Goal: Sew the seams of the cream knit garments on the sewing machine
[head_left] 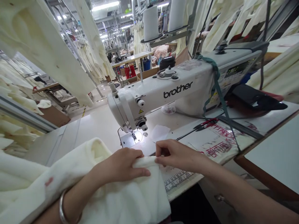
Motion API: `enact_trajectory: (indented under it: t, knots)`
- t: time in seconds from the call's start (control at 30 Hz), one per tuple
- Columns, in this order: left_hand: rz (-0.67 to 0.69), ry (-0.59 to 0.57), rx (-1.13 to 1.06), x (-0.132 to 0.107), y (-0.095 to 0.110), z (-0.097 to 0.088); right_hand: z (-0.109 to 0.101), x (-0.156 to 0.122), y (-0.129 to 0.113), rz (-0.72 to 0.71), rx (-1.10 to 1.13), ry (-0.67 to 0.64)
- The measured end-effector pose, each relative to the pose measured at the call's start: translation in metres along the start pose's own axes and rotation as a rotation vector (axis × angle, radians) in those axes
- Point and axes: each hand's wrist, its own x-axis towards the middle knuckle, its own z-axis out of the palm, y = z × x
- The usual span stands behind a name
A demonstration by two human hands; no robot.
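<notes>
A thick cream fleece cloth [137, 193] spreads over the table's front edge and hangs toward me. My left hand [119, 166] grips it near the folded upper edge, thumb on top; the other fingertips are partly hidden. At the right end of that edge, my right hand [174, 152] pinches the cloth between thumb and forefinger. Just beyond both hands is the lit needle area of a white sewing machine [179, 79], with its presser foot [134, 135] over the metal needle plate [128, 140]. The cloth lies in front of the plate, apart from the foot.
A printed ruler [179, 180] runs along the table edge. Dark-bladed thread snips [205, 124] and a black object [254, 96] lie to the right. A bobbin [145, 134] sits beside the needle plate. Thread cones [150, 23] stand above; cream garments [53, 46] hang at left.
</notes>
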Motion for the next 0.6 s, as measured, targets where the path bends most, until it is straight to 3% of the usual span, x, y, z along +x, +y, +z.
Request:
enact_trajectory:
  t: [0.13, 0.27, 0.47, 0.6]
  knots:
    - [0.054, 0.111, -0.221, 0.008, 0.01, 0.009, -0.005, 0.0, 0.0, -0.014, 0.026, -0.021]
    - [-0.031, 0.138, -0.379, 0.01, 0.016, 0.014, -0.011, 0.001, -0.002, -0.019, 0.092, -0.077]
    - [-0.026, 0.185, -0.43, 0.006, 0.016, 0.012, -0.019, -0.001, -0.004, -0.019, 0.192, -0.23]
    - [-0.019, 0.217, -0.429, 0.005, 0.015, 0.014, -0.017, -0.003, -0.002, -0.031, 0.216, -0.254]
